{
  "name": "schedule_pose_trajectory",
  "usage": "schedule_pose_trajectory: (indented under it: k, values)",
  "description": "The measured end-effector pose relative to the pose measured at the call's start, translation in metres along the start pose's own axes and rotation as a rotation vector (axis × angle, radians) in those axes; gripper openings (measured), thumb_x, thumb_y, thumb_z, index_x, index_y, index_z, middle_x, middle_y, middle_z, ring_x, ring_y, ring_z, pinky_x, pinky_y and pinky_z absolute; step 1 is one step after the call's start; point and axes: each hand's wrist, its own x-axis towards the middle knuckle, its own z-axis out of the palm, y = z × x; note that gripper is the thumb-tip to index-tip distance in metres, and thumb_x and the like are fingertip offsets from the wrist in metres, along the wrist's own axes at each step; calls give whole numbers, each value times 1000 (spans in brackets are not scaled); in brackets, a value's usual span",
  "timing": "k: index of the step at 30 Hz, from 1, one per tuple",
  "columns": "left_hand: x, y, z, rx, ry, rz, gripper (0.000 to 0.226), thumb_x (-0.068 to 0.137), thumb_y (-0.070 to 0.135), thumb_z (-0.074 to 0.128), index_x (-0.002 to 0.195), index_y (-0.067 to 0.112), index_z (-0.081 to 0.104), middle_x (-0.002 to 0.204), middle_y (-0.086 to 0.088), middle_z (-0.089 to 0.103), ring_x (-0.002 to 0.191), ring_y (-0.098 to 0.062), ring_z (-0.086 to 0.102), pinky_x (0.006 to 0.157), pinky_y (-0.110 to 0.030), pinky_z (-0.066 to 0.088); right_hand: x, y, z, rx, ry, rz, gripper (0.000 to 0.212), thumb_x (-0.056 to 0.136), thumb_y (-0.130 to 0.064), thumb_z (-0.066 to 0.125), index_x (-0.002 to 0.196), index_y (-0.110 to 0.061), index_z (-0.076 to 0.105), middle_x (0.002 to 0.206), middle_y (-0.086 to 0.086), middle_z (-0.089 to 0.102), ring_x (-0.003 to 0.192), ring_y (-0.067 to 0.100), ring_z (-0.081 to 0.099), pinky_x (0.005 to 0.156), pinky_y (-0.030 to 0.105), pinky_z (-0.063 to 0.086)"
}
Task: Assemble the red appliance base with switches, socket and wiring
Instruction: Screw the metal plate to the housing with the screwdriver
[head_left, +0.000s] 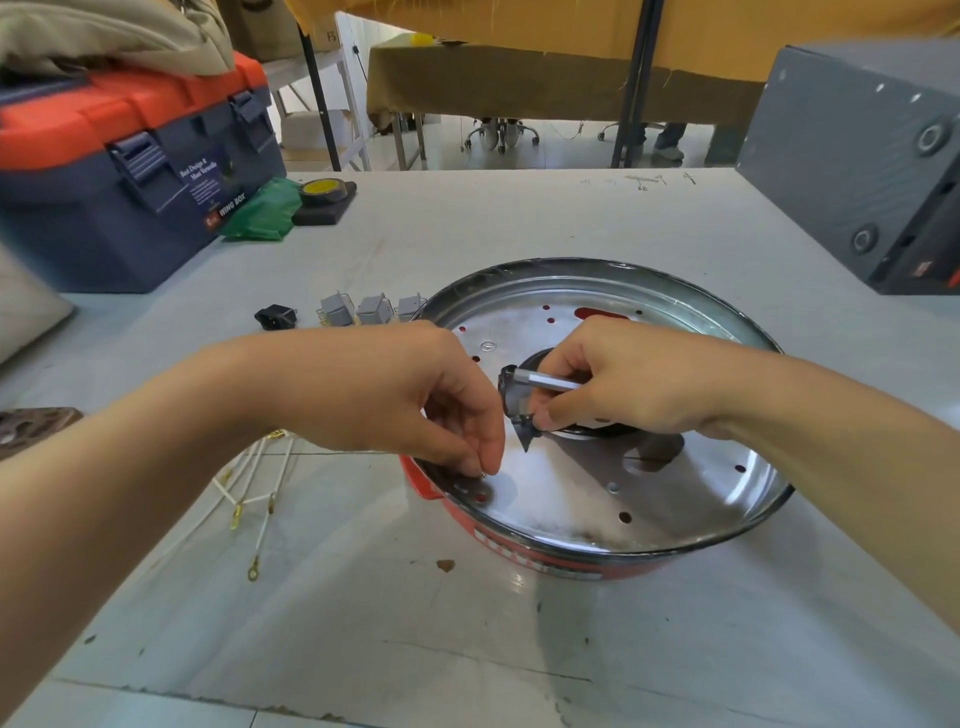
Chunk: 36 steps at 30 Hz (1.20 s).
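Observation:
The red appliance base (545, 564) lies upside down with its shiny metal inner plate (675, 499) facing up. My right hand (623, 379) grips a small dark bracket with a metal pin (519, 400) above the plate's centre hole. My left hand (415, 395) reaches over the base's left rim, fingertips pinching something tiny near a slot; what it is I cannot tell. Three grey switches (371, 309) and a black socket (275, 316) lie on the table behind my left hand. White wires with brass ring terminals (249, 499) lie to the left of the base.
A blue and orange toolbox (130, 171) stands at the back left, with a green bag (262, 210) and a tape roll (322, 189) beside it. A grey metal box (857, 161) sits at the back right. A dark plate (31, 428) lies at the left edge.

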Motion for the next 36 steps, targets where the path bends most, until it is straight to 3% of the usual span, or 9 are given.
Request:
schedule_pose_trajectory:
  k: [9,12,18,27,36]
  values:
    - [1,4,1,33,-32,-5,9,82,20,70,87,26,72,80,11,72,75,-4,67,74,-23,53,-1,1,1,10,8,5,21,84,-27,68,63,-23,66,49,-9,49,43,4,39,40,10,30]
    - [2,6,0,44,-53,-22,8,82,19,70,87,25,72,78,13,71,75,-3,67,75,-25,53,-2,0,1,1,4,2,19,84,-27,68,66,-23,66,55,-6,52,51,8,42,47,17,33]
    - [3,10,0,54,-99,-50,8,83,19,69,87,25,73,76,13,71,73,-2,65,69,-12,49,-1,0,1,-7,14,6,21,84,-27,68,63,-24,66,51,-9,50,43,3,39,41,9,30]
    - [7,14,0,89,-105,-83,6,82,23,69,85,27,73,77,15,70,71,0,64,60,-4,41,-1,0,1,8,12,6,22,84,-25,69,63,-23,64,42,-12,47,39,1,40,40,9,30]
    - [6,13,3,118,-78,-52,5,81,24,71,83,28,73,77,12,70,70,0,64,62,-9,44,0,0,1,5,17,2,20,84,-25,69,64,-23,66,47,-10,48,41,3,39,41,10,30]
